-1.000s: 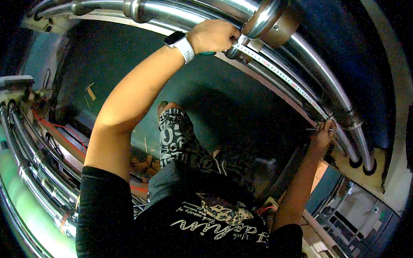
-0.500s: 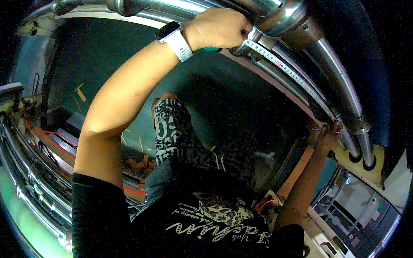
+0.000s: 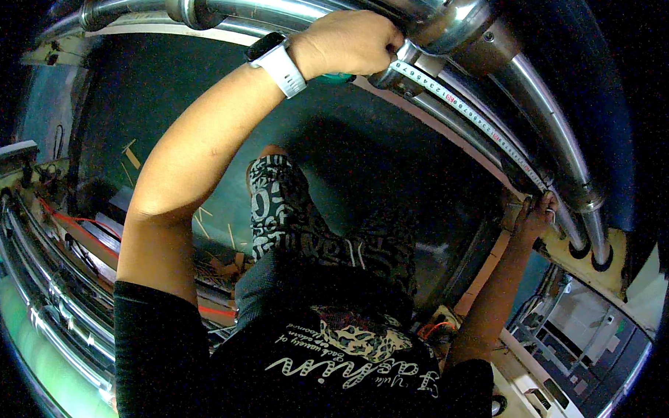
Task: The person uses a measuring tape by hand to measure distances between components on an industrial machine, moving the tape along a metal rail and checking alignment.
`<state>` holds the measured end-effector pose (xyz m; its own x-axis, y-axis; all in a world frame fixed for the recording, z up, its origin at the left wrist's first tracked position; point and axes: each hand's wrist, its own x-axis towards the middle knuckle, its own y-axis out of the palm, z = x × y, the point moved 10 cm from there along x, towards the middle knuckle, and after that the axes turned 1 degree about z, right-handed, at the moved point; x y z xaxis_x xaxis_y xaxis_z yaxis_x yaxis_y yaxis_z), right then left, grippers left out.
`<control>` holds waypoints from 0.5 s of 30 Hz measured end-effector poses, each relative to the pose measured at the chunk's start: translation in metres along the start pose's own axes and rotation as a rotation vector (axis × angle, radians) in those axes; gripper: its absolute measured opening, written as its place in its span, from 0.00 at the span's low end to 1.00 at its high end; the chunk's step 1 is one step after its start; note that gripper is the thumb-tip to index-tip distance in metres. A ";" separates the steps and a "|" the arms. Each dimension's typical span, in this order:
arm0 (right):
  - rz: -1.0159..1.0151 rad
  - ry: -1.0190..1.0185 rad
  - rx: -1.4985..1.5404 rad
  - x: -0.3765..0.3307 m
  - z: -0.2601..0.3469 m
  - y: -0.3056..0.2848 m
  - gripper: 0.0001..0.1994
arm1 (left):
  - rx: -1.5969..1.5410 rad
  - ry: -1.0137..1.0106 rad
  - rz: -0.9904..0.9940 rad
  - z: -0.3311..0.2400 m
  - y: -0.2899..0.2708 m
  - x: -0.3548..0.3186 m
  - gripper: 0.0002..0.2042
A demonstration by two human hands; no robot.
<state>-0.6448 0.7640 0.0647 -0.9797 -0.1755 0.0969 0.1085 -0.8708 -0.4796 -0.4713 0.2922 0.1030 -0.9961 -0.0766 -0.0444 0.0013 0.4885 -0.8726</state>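
A white tape measure (image 3: 467, 110) is stretched along the steel shafts at the upper right. My left hand (image 3: 347, 44) is closed around its case, and a bit of green shows beneath the palm. That hand rests beside a metal collar (image 3: 407, 64) on the lower shaft. Farther right, my right hand (image 3: 538, 210) has its fingers closed on the other end of the tape, close to where the shafts meet a cream side plate (image 3: 594, 266). The exact tip of the tape is hidden by those fingers.
Thick polished shafts with ring collars (image 3: 187, 5) run across the top. More steel rods (image 3: 48, 295) lie at the lower left, near an orange cable (image 3: 76, 218). Scraps (image 3: 222, 268) litter the dark floor below. A cream machine frame (image 3: 538, 400) stands at the lower right.
Both hands keep their grip and the tape stays stretched. The view has shifted slightly, and my left hand appears a little farther left.
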 end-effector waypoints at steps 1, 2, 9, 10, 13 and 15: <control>-0.026 -0.244 -0.271 -0.004 0.019 -0.003 0.19 | -0.007 -0.003 0.002 0.000 0.000 0.000 0.10; -0.047 -0.490 -0.541 -0.019 0.051 0.013 0.19 | -0.014 -0.012 0.003 0.001 0.000 -0.001 0.10; -0.135 -0.798 -0.821 -0.040 0.076 0.030 0.17 | 0.022 -0.029 0.008 0.000 -0.003 -0.003 0.11; -0.147 -0.515 -0.407 -0.022 0.056 0.008 0.14 | 0.021 -0.027 0.011 -0.001 -0.002 -0.003 0.11; 0.019 0.035 0.621 -0.004 0.000 0.018 0.07 | 0.037 -0.031 0.018 0.000 0.000 -0.001 0.10; 0.386 -0.043 1.034 -0.016 0.042 0.053 0.06 | 0.043 -0.004 -0.018 -0.001 -0.001 -0.002 0.09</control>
<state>-0.6158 0.7017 0.0748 -0.8451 -0.5165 0.1380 0.5142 -0.7146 0.4743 -0.4690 0.2931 0.1049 -0.9956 -0.0887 -0.0305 -0.0127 0.4495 -0.8932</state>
